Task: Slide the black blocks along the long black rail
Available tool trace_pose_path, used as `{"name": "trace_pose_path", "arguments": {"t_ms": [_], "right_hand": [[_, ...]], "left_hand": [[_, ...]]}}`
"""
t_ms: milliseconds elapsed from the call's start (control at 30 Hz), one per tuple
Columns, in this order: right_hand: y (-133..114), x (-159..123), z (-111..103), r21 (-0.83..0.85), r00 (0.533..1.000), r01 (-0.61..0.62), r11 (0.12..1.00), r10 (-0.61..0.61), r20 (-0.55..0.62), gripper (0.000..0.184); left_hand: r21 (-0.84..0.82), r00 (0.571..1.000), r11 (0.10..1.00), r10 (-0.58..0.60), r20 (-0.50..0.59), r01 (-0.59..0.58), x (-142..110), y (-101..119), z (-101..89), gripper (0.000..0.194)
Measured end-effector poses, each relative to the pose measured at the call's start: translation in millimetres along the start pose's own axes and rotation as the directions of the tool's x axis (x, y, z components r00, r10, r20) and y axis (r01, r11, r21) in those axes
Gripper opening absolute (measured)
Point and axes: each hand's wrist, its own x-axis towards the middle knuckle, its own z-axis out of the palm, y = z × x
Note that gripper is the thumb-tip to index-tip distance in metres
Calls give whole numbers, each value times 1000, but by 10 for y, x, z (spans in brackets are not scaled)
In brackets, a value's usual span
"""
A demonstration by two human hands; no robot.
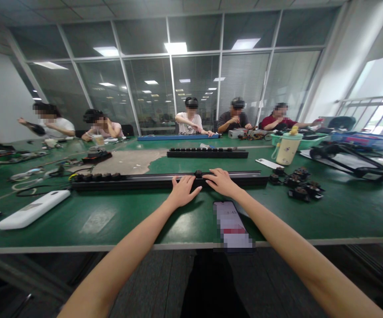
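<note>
A long black rail (145, 182) lies across the green table in front of me, with a row of small black modules (102, 177) on its left end. One more black module (198, 174) sits near the middle of the rail, between my hands. My left hand (182, 191) rests on the rail just left of that module, fingers stretched out and thumb apart. My right hand (223, 182) is spread over the rail on the other side, its fingertips close to or touching the module; contact is hard to make out. Several loose black modules (297, 180) lie beyond the rail's right end.
Near the table's front edge lies a phone (233, 223); a white oblong device (35, 210) is at left. Behind stands a second black rail (207, 153). A yellow cup (288, 149), white phone (269, 164) and black frame (353, 161) are at right. Several people sit opposite.
</note>
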Motion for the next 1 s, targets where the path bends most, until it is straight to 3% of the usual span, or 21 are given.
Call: {"name": "trace_pose_path", "arguments": {"t_ms": [267, 1000], "right_hand": [[-30, -18, -90, -127, 997, 76, 989, -79, -18, 43], [-47, -27, -91, -182, 996, 70, 981, -78, -36, 45]], "left_hand": [[-4, 1000, 1000, -5, 11, 5, 10, -5, 17, 55], [15, 1000, 1000, -3, 1, 3, 0, -12, 18, 54]]}}
